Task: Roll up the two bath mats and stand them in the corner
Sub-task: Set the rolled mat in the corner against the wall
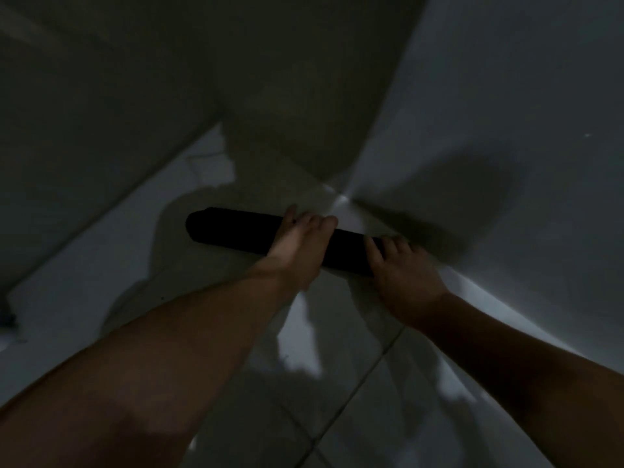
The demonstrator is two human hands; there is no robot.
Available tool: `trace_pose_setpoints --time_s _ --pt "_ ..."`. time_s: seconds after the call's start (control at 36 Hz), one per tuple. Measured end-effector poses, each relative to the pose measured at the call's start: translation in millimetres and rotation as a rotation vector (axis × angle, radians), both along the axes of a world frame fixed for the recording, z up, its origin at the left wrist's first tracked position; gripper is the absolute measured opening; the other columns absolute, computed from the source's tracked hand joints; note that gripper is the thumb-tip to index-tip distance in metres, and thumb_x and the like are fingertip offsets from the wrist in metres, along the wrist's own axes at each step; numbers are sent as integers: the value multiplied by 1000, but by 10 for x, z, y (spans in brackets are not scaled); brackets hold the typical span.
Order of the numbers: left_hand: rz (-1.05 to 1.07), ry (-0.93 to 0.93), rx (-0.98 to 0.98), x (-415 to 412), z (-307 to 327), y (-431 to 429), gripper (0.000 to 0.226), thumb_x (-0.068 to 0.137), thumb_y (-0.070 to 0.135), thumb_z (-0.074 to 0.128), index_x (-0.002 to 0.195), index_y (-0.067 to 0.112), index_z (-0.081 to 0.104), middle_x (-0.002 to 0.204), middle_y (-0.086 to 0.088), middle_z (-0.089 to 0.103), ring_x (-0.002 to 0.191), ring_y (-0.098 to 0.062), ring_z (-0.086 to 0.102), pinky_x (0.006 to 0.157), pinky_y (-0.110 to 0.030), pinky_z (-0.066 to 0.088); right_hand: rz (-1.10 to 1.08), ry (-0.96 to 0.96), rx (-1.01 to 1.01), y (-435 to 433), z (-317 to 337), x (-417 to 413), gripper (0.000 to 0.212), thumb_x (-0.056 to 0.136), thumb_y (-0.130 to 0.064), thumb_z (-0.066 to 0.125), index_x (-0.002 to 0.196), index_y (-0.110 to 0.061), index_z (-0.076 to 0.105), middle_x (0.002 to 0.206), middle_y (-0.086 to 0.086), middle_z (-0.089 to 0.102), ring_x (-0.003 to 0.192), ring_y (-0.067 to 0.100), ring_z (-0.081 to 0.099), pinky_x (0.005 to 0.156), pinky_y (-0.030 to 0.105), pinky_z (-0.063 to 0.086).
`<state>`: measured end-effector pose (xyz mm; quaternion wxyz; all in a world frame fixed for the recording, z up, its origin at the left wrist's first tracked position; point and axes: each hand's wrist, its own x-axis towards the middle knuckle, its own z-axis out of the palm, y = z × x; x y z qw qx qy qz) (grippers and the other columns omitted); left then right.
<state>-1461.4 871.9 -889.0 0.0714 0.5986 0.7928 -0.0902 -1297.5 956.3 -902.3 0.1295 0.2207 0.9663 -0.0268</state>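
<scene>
- Showing, in the head view, a rolled bath mat [236, 231] with its long axis running from upper left to lower right.
- Mat surface: a tight, near-black cylinder; the dim light hides its texture.
- Position: low over the tiled floor [337, 383], just before the corner [341, 198]; whether it touches the floor cannot be told.
- Left hand [300, 241] grips mid-roll with fingers curled over the top; right hand [401, 265] grips the right end likewise.

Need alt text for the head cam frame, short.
A left hand and right hand grip a dark rolled bath mat, roughly level, near the corner where two walls meet the tiled floor. The left holds its middle, the right one end. Dim light.
</scene>
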Motion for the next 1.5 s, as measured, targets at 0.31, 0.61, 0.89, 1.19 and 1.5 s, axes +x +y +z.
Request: trace_pose_setpoints --time_s 0.31,0.61,0.89,1.19,1.5 --pt "251 88 20 -68 -189 146 79 87 14 57 151 27 12 158 -7 12 116 -36 47 86 -43 45 -139 102 -180 336 187 -255 65 77 -29 63 135 -18 36 124 14 54 105 36 58 83 39 49" --pt "196 5 425 -425 -68 378 38 81 10 45 119 12 50 120 -20 60 72 -40 65 61 -44 57 -63 215 145 234 328 -256 55 72 -20 44 122 -5 58 101 18 63 73 36 62 61 37 51" --pt "338 -187 149 -279 -421 223 72 85 13 52 150 18 21 161 -7 8 115 -38 54 96 -38 43 -140 -44 -114 31 -71 -199 64 95 -28 34 151 -19 6 154 19 16 136 40 23 109 46 23" --pt "259 -189 214 -110 -372 167 76 81 22 58 148 18 22 158 -10 12 99 -41 59 89 -41 48 -157 135 -54 169 -56 -72 68 73 -30 56 137 -8 46 133 27 50 121 45 49 100 52 40" --pt "250 -144 179 91 -250 72 70 85 18 56 147 21 23 158 -7 12 98 -37 61 76 -36 46 -131 138 -115 52 38 19 83 88 -43 53 150 -19 4 156 14 7 142 34 10 114 42 18"
